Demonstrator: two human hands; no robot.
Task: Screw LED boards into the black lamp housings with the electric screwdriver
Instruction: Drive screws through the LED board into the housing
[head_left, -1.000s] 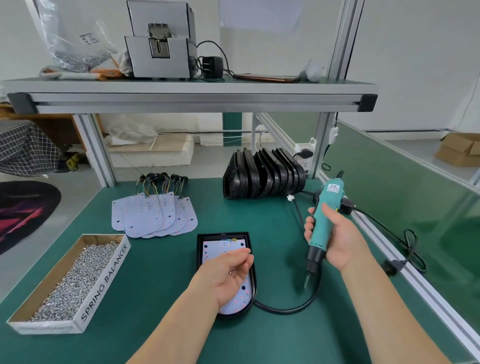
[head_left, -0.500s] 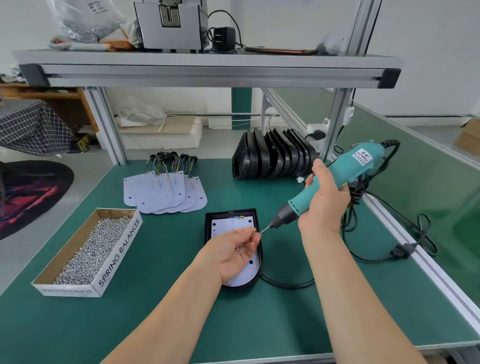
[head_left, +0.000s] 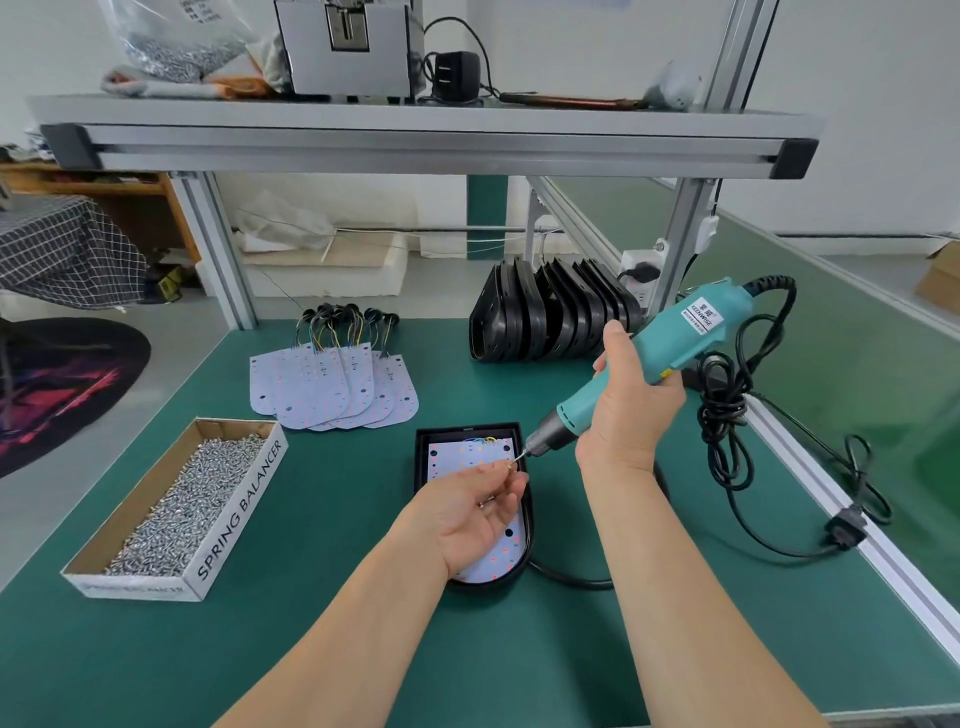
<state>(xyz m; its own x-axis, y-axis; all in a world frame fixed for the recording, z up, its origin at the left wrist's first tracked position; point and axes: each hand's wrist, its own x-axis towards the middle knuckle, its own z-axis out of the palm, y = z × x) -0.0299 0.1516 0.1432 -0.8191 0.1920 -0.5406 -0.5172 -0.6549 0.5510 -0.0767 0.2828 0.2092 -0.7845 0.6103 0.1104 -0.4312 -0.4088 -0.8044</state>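
Bright, flat white light fills the room, and the pale walls nearly wash out. Shadows on the green counter (head_left: 311, 639) are faint and soft-edged, deepest beneath the overhead shelf (head_left: 415, 137). There's no hard glare. The wide lens bows the shelf rail and counter edges outward, and the corners look slightly smeared.
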